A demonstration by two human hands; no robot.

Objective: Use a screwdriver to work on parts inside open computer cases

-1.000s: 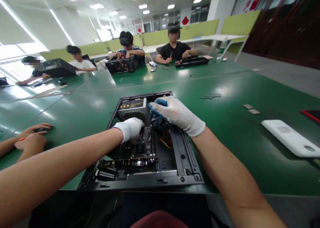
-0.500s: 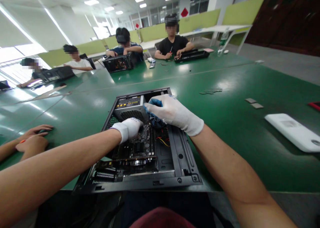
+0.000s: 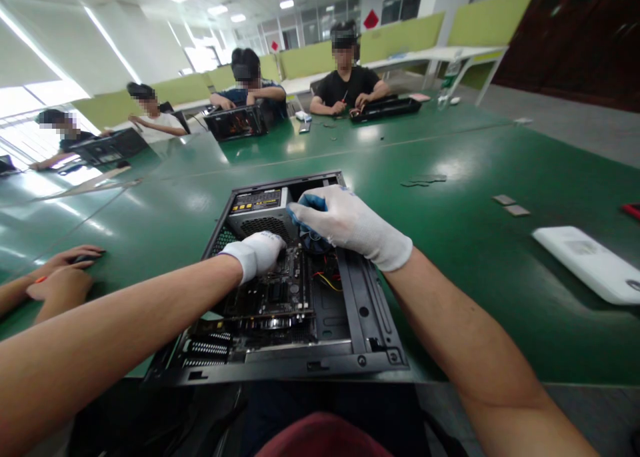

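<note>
An open black computer case (image 3: 367, 310) lies on its side in front of me at the table's edge. Its motherboard (image 3: 280, 290) faces up, with a silver power supply (image 3: 287, 207) at the far left corner. My left hand (image 3: 263, 251), in a white glove, is down at the motherboard's upper part with curled fingers; its fingertips are hidden. My right hand (image 3: 345, 220), gloved in white with blue fingertips, is closed in a pinch above a black fan (image 3: 316, 243) beside the power supply. Whatever lies between its fingers cannot be made out.
On the green table (image 3: 465, 290) to the right lie a white device (image 3: 590, 263) and two small flat pieces (image 3: 510, 205). At the left, another person's hands (image 3: 67, 270) rest near a mouse. Across the table, several people work at computer cases (image 3: 235, 122).
The view has shifted slightly. Both my hands keep nearly the same place and pose over the case. Across the table, the person in white has raised a hand.
</note>
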